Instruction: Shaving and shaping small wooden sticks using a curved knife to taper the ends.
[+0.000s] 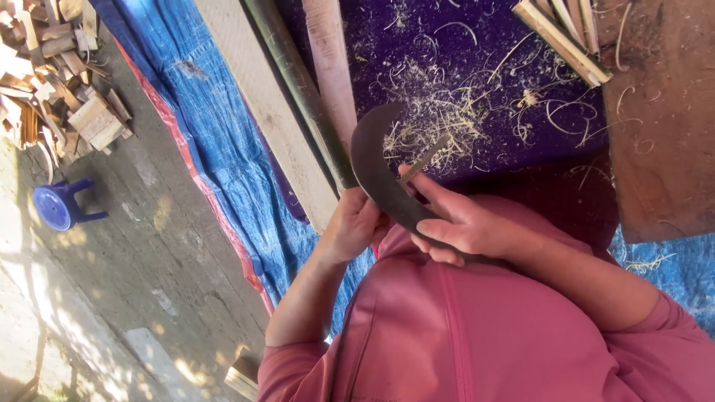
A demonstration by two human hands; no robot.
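Gripping a dark curved blade, the left hand is closed around its lower end, close to the pink-clad torso. The right hand pinches a thin strip of bamboo against the blade's inner edge, fingers curled over both. The blade looks heavy, stiff and sharp along its inside curve (safest held by the handle end, as here), while the strip looks light, springy and easily split, best held near the cut. Pale shavings lie scattered over a purple sheet spread on a blue tarp. A green bamboo pole and a flat plank lie along the tarp's left side. A blue stool sits on the concrete floor.
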